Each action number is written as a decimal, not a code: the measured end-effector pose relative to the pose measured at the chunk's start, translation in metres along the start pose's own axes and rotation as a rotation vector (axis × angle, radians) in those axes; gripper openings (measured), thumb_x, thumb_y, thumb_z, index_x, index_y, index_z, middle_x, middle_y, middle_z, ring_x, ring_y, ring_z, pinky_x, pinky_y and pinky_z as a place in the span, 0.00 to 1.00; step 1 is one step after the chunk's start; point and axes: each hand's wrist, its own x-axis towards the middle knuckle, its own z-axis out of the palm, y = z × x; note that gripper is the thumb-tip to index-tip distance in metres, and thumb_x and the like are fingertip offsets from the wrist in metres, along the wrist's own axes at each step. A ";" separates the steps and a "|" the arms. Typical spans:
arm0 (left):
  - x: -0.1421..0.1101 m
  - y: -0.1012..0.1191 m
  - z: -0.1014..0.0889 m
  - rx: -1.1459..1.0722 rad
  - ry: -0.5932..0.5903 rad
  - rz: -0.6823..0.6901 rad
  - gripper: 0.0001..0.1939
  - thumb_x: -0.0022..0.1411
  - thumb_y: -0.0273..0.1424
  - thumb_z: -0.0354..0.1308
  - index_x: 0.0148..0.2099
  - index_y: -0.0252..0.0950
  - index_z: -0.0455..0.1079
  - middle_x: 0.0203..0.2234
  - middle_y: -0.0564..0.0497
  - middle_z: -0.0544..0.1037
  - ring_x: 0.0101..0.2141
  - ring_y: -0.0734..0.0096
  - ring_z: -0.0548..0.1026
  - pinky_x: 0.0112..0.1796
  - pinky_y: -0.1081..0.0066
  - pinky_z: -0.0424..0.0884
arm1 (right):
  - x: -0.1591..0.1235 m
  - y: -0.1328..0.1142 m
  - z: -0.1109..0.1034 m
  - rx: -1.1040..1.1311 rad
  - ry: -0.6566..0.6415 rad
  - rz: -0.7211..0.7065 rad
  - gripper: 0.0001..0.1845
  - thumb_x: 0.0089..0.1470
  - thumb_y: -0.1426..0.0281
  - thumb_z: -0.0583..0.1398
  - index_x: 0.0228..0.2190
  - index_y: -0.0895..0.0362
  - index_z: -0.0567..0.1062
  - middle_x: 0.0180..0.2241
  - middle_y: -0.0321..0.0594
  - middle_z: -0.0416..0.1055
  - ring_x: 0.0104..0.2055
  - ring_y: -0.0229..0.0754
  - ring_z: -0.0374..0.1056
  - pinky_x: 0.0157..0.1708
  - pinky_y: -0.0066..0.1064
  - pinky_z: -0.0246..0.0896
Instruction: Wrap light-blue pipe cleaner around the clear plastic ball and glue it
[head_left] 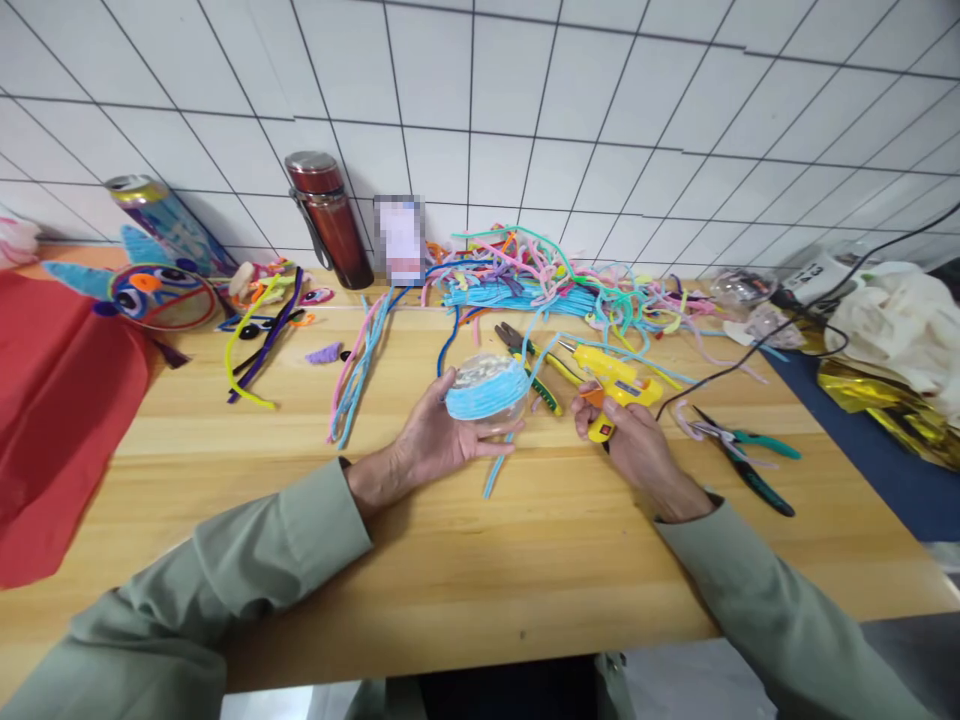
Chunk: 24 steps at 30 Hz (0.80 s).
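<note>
My left hand (439, 435) is closed around a clear plastic ball (486, 392) wrapped in light blue pipe cleaner, held just above the wooden table (465, 560). A loose blue end hangs down from the ball. My right hand (626, 435) grips the handle of a yellow hot glue gun (616, 382), whose nozzle points left toward the ball. The gun's black cord (750, 370) runs off to the right.
A heap of coloured pipe cleaners (547, 280) lies at the back. Pliers (529, 362) rest behind the ball; cutters (742, 450) lie at the right. A red flask (330, 220), a can (161, 220), a colourful mask (157, 295) and red cloth (52, 400) stand left.
</note>
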 end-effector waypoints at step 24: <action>0.006 -0.015 -0.027 1.667 0.417 1.068 0.48 0.60 0.42 0.75 0.74 0.43 0.54 0.67 0.37 0.65 0.69 0.44 0.66 0.68 0.42 0.67 | -0.005 0.003 -0.005 -0.030 -0.196 0.097 0.24 0.53 0.48 0.74 0.42 0.52 0.85 0.37 0.43 0.81 0.32 0.45 0.70 0.34 0.39 0.64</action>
